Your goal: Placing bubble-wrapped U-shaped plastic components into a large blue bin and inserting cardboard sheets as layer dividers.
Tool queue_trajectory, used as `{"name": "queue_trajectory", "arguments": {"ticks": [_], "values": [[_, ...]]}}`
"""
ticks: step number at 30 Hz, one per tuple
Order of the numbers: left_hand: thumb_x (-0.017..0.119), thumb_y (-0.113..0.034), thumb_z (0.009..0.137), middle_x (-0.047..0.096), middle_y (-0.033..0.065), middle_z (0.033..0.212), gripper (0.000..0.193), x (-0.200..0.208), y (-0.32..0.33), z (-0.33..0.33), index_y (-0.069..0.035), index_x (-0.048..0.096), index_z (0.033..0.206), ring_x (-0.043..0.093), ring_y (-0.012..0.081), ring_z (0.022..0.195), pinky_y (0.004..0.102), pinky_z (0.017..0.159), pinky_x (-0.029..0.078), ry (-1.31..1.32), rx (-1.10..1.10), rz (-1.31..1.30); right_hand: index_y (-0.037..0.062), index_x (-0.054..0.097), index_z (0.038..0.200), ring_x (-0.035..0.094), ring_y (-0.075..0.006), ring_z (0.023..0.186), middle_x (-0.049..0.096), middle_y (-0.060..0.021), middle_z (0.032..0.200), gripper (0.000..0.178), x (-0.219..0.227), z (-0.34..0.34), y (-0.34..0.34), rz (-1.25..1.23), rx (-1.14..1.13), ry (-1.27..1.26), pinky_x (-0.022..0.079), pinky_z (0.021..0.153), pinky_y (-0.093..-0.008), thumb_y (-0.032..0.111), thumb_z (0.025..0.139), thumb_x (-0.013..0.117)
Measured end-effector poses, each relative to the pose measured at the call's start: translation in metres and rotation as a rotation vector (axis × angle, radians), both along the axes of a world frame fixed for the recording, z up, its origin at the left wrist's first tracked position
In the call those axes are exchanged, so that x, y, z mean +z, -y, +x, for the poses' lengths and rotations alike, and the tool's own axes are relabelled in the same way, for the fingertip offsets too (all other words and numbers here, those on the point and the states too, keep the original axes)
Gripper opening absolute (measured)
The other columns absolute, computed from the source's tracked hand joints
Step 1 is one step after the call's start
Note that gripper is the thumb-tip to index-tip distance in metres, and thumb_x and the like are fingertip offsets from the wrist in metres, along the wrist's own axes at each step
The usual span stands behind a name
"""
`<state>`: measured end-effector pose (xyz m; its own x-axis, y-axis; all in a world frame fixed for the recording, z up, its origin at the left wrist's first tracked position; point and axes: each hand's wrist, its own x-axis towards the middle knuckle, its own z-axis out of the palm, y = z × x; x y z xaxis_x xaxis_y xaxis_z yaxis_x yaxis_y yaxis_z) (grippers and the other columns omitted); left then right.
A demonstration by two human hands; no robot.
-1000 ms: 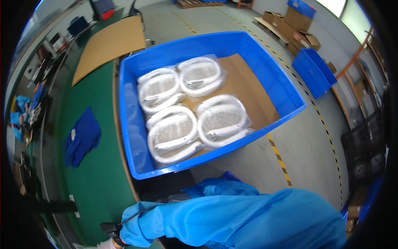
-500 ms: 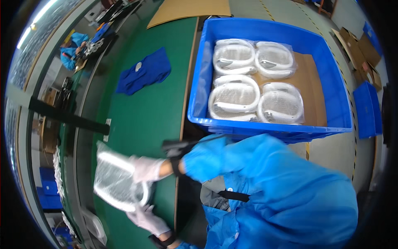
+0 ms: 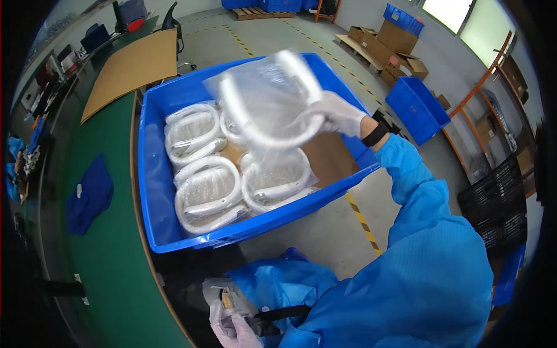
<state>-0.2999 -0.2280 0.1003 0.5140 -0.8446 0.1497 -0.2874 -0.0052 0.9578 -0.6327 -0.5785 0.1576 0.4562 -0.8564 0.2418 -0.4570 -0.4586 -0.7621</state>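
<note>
A white U-shaped frame (image 3: 238, 110) in a clear plastic bag hangs tilted over the blue bin (image 3: 194, 246). My right hand (image 3: 339, 113), in a pale glove, grips its right side with closed fingers. Motion blurs the frame slightly. Beneath it, several bagged white ring-shaped frames (image 3: 235, 182) lie in the bin's left and middle parts, some partly covered by the held one. Low in the picture my left hand (image 3: 235, 330), also gloved, is close to my body by a grey cloth; its fingers are not clear enough to read.
The green worktable (image 3: 110, 278) runs along the left, with a blue cloth (image 3: 90, 194) and a cardboard sheet (image 3: 133, 64) on it. Brown cardboard (image 3: 331, 165) lines the bin floor. Another blue bin (image 3: 415, 110), cartons (image 3: 397, 37) and an orange rack (image 3: 481, 75) stand at right.
The bagged frame went from the green table, where both hands held it, to above the bin in my right hand. My left hand let go and drew back. The view swung right.
</note>
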Motion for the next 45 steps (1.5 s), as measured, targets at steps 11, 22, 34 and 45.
{"name": "queue_trajectory", "arguments": {"ticks": [11,22,34,45], "values": [[0.057,0.0,0.093,0.059,0.0131,0.114,0.029,-0.048,-0.035,-0.019,0.003,0.054,0.121,0.059,0.015,0.075,0.0272,0.068,0.051,-0.275,0.036,0.352,-0.005,0.06,0.077,0.049,-0.0195,0.038,0.053,-0.0106,0.054,0.03,-0.118,-0.123,0.128,0.489,-0.783,-0.171,0.037,0.033,-0.0335,0.024,0.084,0.061],[0.062,-0.005,0.091,0.062,0.0146,0.116,0.031,-0.067,-0.049,0.017,0.004,0.056,0.12,0.061,0.0155,0.073,0.026,0.064,0.052,-0.302,0.283,0.359,-0.0057,0.063,0.077,0.066,-0.0342,0.061,0.064,-0.0225,0.064,0.026,-0.263,-0.168,0.202,0.426,-0.927,-0.251,0.049,0.047,-0.0409,0.02,0.083,0.063],[0.06,-0.003,0.092,0.063,0.015,0.115,0.028,-0.064,-0.04,0.015,0.004,0.057,0.119,0.06,0.015,0.069,0.0257,0.063,0.051,-0.33,0.279,0.447,-0.0019,0.064,0.113,0.062,-0.0322,0.093,0.066,-0.0152,0.089,0.032,-0.202,-0.038,0.101,-0.068,-0.379,-1.744,0.047,0.082,-0.0454,0.021,0.094,0.051],[0.06,0.001,0.09,0.063,0.0093,0.107,0.02,-0.029,-0.086,0.004,0.001,0.063,0.11,0.061,0.0152,0.088,0.0268,0.076,0.052,-0.323,0.353,0.353,-0.0009,0.054,0.126,0.06,-0.029,0.095,0.064,-0.0129,0.097,0.042,-0.245,-0.063,0.141,-0.418,-0.24,-0.995,0.047,0.085,-0.042,0.028,0.096,0.051]]}}
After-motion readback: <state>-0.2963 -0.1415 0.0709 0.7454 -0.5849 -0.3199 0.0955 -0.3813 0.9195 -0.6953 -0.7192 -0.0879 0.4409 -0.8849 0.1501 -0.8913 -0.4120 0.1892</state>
